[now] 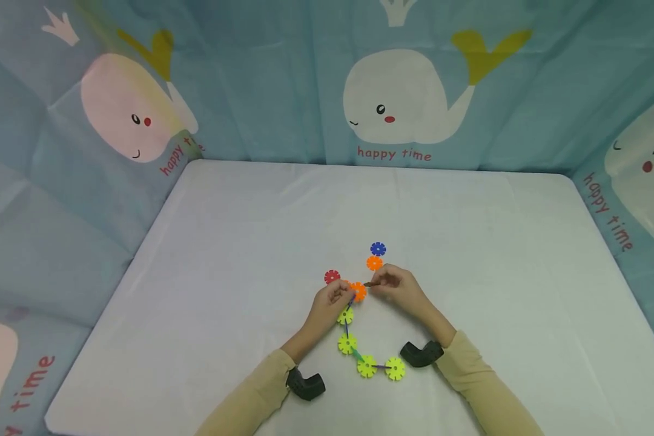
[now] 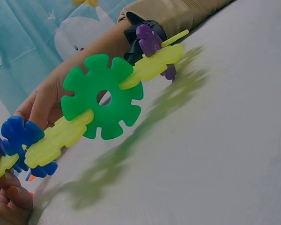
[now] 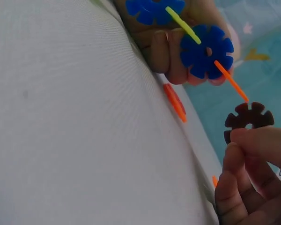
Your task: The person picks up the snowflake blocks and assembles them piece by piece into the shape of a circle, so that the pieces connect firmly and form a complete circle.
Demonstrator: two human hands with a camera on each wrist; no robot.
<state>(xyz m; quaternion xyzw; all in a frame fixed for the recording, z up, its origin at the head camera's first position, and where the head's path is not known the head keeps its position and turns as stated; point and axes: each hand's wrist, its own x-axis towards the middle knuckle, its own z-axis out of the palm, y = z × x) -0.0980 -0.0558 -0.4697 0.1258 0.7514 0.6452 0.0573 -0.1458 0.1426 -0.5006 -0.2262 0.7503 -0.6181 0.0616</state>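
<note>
A chain of notched plastic discs, with a green disc [image 2: 103, 96], yellow discs [image 1: 347, 344], a purple disc [image 2: 149, 40] and blue discs [image 3: 207, 51], curves toward the person. My left hand [image 1: 330, 306] grips its far end by a blue disc, beside the orange disc [image 1: 358, 291] that ends the chain. Between thumb and fingers my right hand [image 1: 400, 290] pinches a dark red-brown disc [image 3: 249, 117]. Its notched edge meets or nearly meets the orange disc's rim; whether they interlock I cannot tell. Fingers hide part of the chain.
Loose on the white table [image 1: 240, 242] beyond the hands lie a red disc [image 1: 332, 276], an orange disc [image 1: 374, 263] and a blue disc [image 1: 378, 249]. Another orange piece shows partly behind the left hand. Blue whale-print curtains [image 1: 278, 91] surround the table.
</note>
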